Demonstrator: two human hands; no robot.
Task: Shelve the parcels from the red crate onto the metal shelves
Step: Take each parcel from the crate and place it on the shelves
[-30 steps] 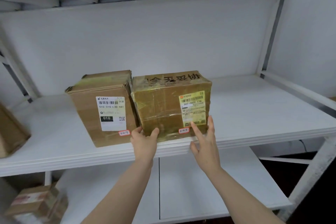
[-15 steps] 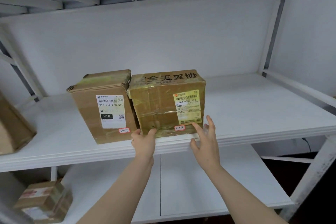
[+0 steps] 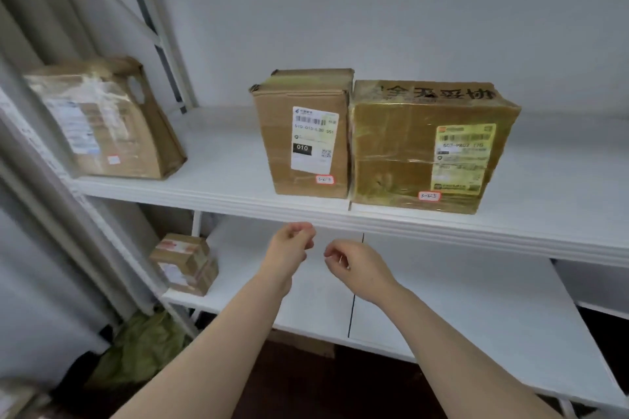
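A tape-wrapped yellowish parcel [image 3: 405, 146] with a yellow label stands on the white metal shelf [image 3: 224, 163], pressed against a brown parcel [image 3: 277, 133] with a white label on its left. Both hands hang below the shelf's front edge, apart from the parcels. My left hand [image 3: 289, 248] is loosely curled and holds nothing. My right hand [image 3: 354, 264] is also curled, empty, a little lower and to the right. The red crate is out of view.
A larger dented parcel [image 3: 112, 122] leans at the shelf's left end beside the upright post [image 3: 160, 34]. A small taped box [image 3: 185, 264] sits on the lower shelf [image 3: 442, 299]. Something green and crumpled [image 3: 143, 347] lies on the dark floor below.
Both hands have let go of the yellowish parcel and dropped below the shelf edge, fingers curling in. The view has swung left, bringing the dented parcel into sight.
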